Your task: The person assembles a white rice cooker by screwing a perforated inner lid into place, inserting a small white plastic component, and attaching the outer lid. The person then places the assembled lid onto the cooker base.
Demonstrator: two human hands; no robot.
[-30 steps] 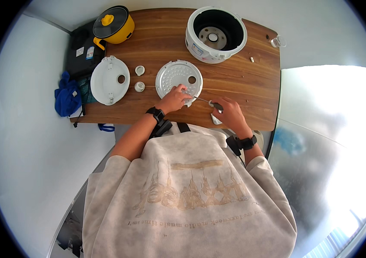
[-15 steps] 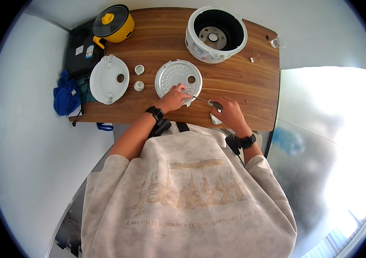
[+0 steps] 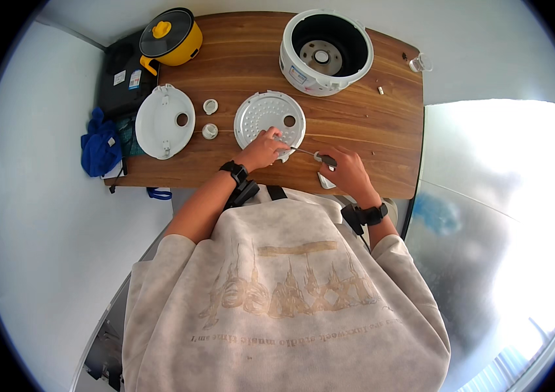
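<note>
A round white rice cooker inner lid (image 3: 261, 116), dimpled and with one round hole, lies flat on the wooden table. My left hand (image 3: 262, 149) grips its near edge, thumb and fingers bent close to the rim. In my right hand (image 3: 348, 171) is a screwdriver (image 3: 325, 159) with a dark handle. Its thin shaft points left and its tip meets the lid's near right edge, beside my left fingers. What the tip touches is too small to make out. Under my right hand lies a small white piece (image 3: 325, 181), partly covered.
The white rice cooker body (image 3: 317, 80) stands open at the back. To the left are an oval white lid cover (image 3: 160, 124), two small white caps (image 3: 210, 106), a yellow pot (image 3: 186, 49), a black case (image 3: 117, 91) and blue cloth (image 3: 100, 153). A clear cup (image 3: 416, 64) sits at the far right.
Almost nothing differs. Both hands, the screwdriver and the lid keep their places, with the whole view shifted very slightly.
</note>
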